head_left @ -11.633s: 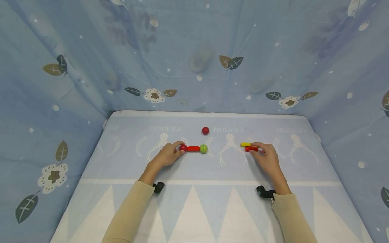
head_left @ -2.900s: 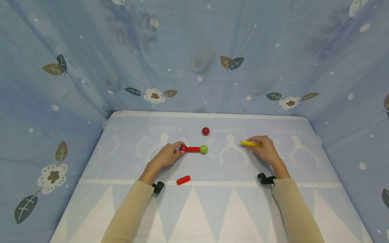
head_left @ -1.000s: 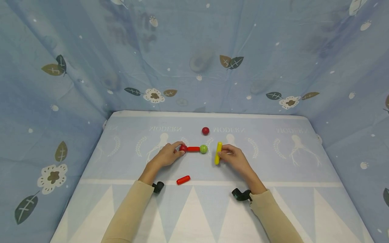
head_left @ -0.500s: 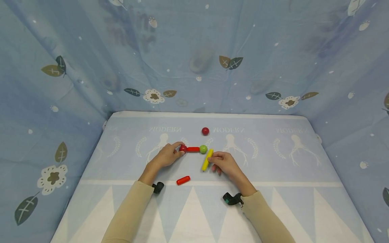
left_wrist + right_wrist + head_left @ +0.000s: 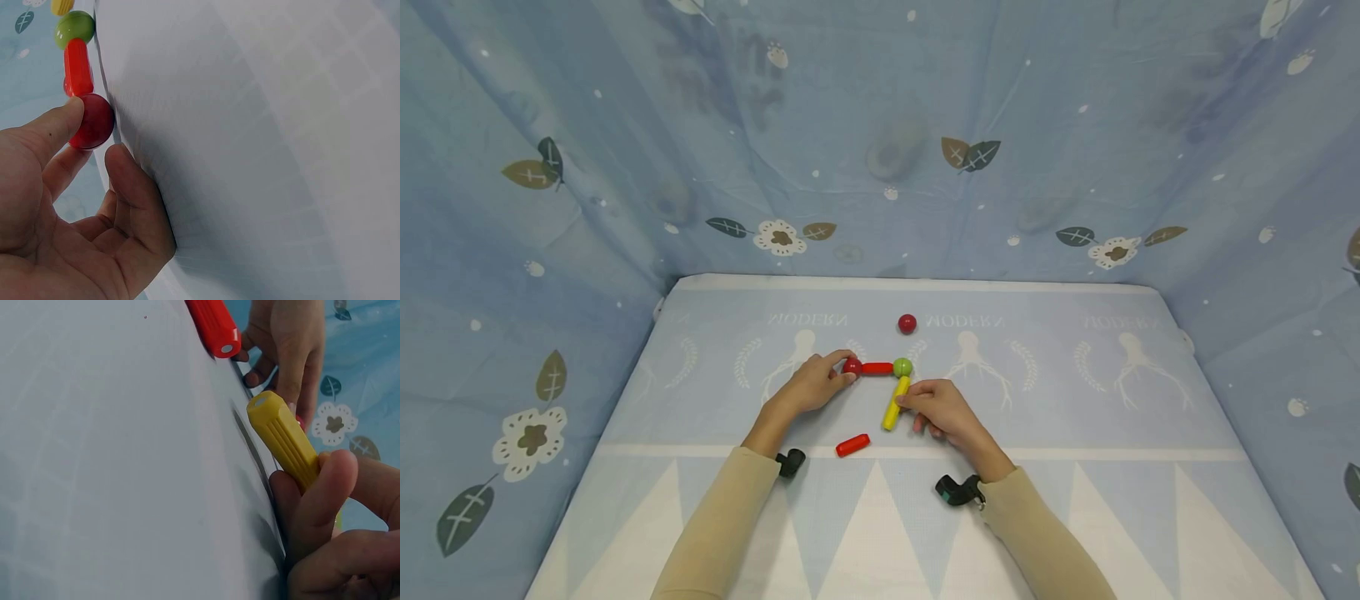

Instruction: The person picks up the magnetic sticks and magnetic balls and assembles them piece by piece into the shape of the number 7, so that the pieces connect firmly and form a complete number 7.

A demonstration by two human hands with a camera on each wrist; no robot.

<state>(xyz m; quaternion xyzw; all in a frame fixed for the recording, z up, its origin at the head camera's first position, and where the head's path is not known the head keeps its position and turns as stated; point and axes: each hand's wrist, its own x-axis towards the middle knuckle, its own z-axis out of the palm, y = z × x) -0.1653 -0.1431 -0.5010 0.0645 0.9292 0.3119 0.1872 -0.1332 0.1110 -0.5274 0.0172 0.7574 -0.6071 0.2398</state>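
My left hand pinches a dark red ball between thumb and fingers. From that ball a short red rod runs right to a green ball, all three in one row. A longer yellow rod, ribbed and with a small silvery disc in its end, is pinched by my right hand. Its far end meets the near side of the green ball, and the rod slants toward me and left. A second red rod lies loose on the table, nearer to me.
Another dark red ball sits farther back on the table, behind the green one. Patterned cloth covers the table. Blue curtains enclose it at the back and both sides.
The second red rod went from the right hand's side to the table near me. My right hand took the yellow rod, turned it, and brought it left to the green ball. The left hand stayed put.
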